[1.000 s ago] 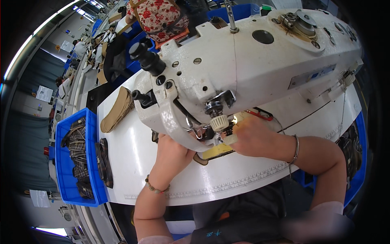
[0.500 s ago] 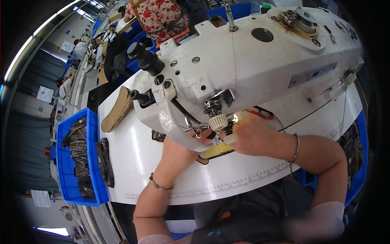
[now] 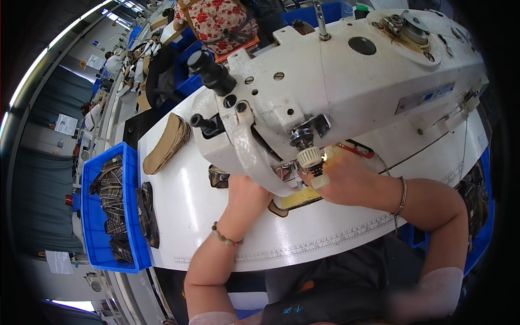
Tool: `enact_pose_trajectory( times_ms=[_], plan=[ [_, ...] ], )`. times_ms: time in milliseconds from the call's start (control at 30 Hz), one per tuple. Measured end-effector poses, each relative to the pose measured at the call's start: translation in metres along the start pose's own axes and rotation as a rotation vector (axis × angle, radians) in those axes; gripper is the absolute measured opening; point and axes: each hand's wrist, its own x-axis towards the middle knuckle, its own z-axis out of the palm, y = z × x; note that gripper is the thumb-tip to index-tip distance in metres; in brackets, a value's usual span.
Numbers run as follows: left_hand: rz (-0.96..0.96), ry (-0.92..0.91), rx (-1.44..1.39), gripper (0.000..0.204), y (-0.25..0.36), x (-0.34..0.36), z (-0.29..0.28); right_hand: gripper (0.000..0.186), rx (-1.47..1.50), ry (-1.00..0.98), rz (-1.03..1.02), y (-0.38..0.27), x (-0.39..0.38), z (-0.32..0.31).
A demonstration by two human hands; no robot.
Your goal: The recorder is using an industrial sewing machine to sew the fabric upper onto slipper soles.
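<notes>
White surface (image 3: 184, 222) is carrying a sewing machine (image 3: 346, 76); plaid piece (image 3: 219, 178) is lying just beside left hand (image 3: 249, 193), ten o'clock, probably handling light, soft; edges likely suiting a pinch. Right hand (image 3: 349, 179) is sitting at left's three o'clock. Fingers partly hiding; cannot tell grip.

The desk (image 3: 187, 219) is white and glossy, with a ruled scale (image 3: 303, 242) along its front edge. A white sewing machine (image 3: 352, 81) stands on it. A stack of tan pieces (image 3: 166, 145) lies toward the left; nearer the front, a dark plaid piece (image 3: 147, 216) lies along the left edge. A smaller plaid piece (image 3: 219, 177) lies near the machine's head.
</notes>
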Motion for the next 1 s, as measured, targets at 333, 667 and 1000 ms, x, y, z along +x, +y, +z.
enact_pose_trajectory(
  times_ms=[333, 667, 1000],
  plan=[
    [0.081, 0.029, 0.103, 0.014, 0.002, -0.006, -0.002, 0.013, 0.035, 0.007, 0.0, 0.001, -0.003, 0.007],
    [0.281, 0.312, 0.2, 0.027, 0.028, -0.065, -0.057, 0.023, 0.362, -0.184, 0.178, -0.034, 0.009, -0.049],
    [0.436, 0.315, -0.044, 0.028, 0.109, -0.066, -0.072, 0.022, 1.422, 0.187, 0.709, -0.096, -0.067, -0.068]
  ],
)
